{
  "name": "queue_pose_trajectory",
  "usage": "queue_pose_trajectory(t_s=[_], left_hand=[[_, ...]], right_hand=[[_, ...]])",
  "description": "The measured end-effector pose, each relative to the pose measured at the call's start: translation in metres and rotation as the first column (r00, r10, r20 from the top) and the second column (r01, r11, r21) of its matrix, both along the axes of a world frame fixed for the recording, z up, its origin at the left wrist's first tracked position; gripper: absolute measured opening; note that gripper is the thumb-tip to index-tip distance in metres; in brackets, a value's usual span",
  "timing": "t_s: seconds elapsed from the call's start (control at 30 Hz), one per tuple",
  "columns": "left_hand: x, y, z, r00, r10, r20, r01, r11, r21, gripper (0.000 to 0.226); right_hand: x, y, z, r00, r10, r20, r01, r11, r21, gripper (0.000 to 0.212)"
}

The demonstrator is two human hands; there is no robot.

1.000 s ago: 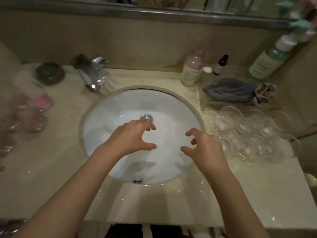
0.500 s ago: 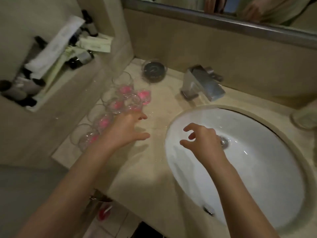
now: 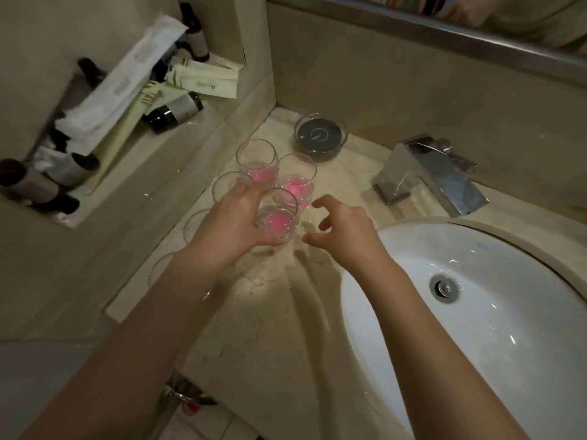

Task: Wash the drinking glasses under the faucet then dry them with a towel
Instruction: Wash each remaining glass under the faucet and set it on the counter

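Several clear drinking glasses with pink liquid at the bottom stand on the beige counter [image 3: 273, 312] left of the white sink [image 3: 508, 328]. My left hand [image 3: 232, 223] grips the nearest pink glass [image 3: 277, 217], thumb under its front side. Behind it stand two more pink glasses, one at the back [image 3: 256, 160] and one to its right [image 3: 297, 176]. My right hand [image 3: 343, 230] hovers just right of the held glass, fingers curled and spread, holding nothing. The square chrome faucet [image 3: 435, 173] sits at the back of the sink; no water runs. No towel is in view.
A round glass dish with a dark insert [image 3: 320, 136] stands behind the glasses. A wall niche [image 3: 95, 128] on the left holds dark bottles and pale tubes. More glasses are partly hidden under my left forearm. The sink drain [image 3: 444, 287] lies to the right.
The view swung from the sink to the left counter. My left hand reached the pink glasses and closed round the nearest one. My right hand moved left out of the basin toward it.
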State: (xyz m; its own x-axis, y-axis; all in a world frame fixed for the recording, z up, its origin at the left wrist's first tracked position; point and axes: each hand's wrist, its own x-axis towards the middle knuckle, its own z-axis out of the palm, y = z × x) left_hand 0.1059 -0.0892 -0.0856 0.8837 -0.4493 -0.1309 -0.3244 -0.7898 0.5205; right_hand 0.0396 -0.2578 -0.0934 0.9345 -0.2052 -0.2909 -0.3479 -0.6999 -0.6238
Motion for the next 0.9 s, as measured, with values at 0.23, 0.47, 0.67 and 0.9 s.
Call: queue_pose_trajectory(t_s=[0.23,0.47,0.67,0.9], left_hand=[[0.006,-0.007,-0.01,0.995,-0.044,0.091,0.027,0.984,0.178,0.093],[0.009,-0.01,-0.013,0.999,-0.015,0.05,0.007,0.986,0.164,0.096],[-0.013,-0.021,-0.031,1.0,-0.007,0.017,0.009,0.992,-0.129,0.09],[-0.049,-0.073,-0.048,0.959,-0.045,-0.28,-0.119,0.831,-0.543,0.074]], right_hand=[[0.018,0.01,-0.015,0.995,0.071,0.073,-0.08,0.987,0.139,0.082],[0.013,0.006,-0.038,0.98,-0.058,0.191,-0.022,0.918,0.396,0.071],[-0.017,-0.02,-0.057,0.965,-0.186,0.183,0.04,0.798,0.602,0.06],[-0.075,-0.065,-0.068,0.908,-0.372,0.194,0.095,0.632,0.769,0.054]])
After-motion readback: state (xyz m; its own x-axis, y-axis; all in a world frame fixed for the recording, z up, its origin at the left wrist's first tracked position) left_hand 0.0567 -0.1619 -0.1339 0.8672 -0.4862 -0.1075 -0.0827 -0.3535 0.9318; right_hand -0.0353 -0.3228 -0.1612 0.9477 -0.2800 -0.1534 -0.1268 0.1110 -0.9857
